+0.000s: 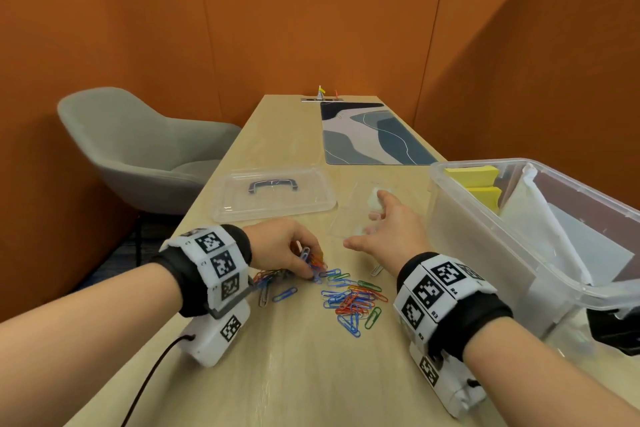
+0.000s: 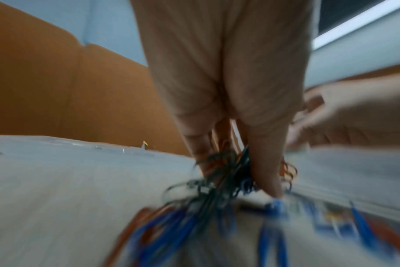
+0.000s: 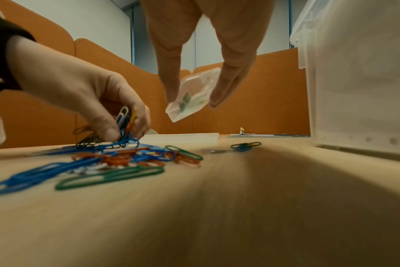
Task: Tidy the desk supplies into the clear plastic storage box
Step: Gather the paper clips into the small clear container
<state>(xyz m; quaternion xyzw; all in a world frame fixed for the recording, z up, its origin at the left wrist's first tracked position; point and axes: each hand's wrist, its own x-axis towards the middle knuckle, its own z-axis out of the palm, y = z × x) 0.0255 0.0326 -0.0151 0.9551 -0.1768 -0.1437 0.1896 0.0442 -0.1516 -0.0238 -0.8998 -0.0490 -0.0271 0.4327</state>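
Observation:
Coloured paper clips (image 1: 353, 302) lie scattered on the wooden desk in front of me. My left hand (image 1: 311, 267) pinches a bunch of them against the desk; the left wrist view shows this blurred, with the clips (image 2: 219, 182) under the fingertips (image 2: 269, 184). My right hand (image 1: 374, 215) holds a small clear plastic case (image 3: 189, 97) tilted in the air between thumb and fingers, just left of the big clear storage box (image 1: 485, 246). The box stands open at the right, with yellow sticky notes (image 1: 474, 173) and white paper inside.
The box's clear lid (image 1: 273, 194) with a dark handle lies flat beyond the clips. A patterned desk mat (image 1: 367, 135) covers the far right of the desk. A grey chair (image 1: 138, 146) stands to the left. Orange partition walls enclose the desk.

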